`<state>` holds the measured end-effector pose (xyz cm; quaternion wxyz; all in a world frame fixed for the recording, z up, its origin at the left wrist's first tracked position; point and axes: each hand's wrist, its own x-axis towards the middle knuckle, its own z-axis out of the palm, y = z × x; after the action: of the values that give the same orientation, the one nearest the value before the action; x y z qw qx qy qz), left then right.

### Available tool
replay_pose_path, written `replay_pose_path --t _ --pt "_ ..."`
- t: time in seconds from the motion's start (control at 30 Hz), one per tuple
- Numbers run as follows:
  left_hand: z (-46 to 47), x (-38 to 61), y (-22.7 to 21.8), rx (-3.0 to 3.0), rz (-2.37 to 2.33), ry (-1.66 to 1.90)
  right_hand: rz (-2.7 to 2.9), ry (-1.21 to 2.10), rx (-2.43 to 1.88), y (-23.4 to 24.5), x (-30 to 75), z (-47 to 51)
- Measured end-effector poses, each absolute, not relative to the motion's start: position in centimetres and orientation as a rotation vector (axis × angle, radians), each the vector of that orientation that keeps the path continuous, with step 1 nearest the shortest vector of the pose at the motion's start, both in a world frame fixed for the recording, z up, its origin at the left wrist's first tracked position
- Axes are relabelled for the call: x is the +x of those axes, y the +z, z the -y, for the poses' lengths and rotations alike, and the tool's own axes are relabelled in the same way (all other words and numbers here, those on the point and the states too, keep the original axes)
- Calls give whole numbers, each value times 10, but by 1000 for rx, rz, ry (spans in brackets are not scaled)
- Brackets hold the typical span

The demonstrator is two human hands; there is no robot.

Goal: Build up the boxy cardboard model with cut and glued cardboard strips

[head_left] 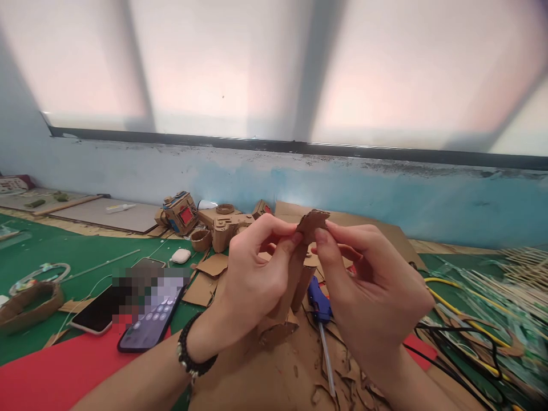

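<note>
Between both hands is a small brown piece of cardboard (314,221) with a ragged torn edge, held up in front of me. My left hand (261,268) pinches its left side between thumb and fingers. On its right side, my right hand (363,279) pinches it with the thumb pressed on the near face. A longer cardboard strip (291,279) runs down below the piece; whether the two are joined I cannot tell. Under the hands lies a cardboard sheet (240,365) strewn with torn scraps. Just left of my right hand is a blue glue gun (319,299) with a glue stick in it.
Two phones (149,319) lie at left beside a white earbud case (180,256) and red paper (55,377). Cardboard camera models (180,214) stand at the back. A cardboard ring (32,308) sits far left. Cables (462,337) and wooden sticks (522,274) clutter the right.
</note>
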<state>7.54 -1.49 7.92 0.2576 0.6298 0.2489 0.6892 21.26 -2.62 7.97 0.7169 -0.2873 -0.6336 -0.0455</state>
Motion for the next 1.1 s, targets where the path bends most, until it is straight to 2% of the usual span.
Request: replay_pose_path --t 0.33,0.67,0.93,1.1 --pt "13 71 87 1784 -715 1663 1562 -38 -649 98 230 23" --pt "15 69 82 1901 -686 1794 1638 -202 -477 93 234 18" --pt "15 68 76 2001 -725 1798 1627 -189 -502 92 236 17" --pt "12 65 71 2142 -619 1816 1590 -331 -498 90 242 14"
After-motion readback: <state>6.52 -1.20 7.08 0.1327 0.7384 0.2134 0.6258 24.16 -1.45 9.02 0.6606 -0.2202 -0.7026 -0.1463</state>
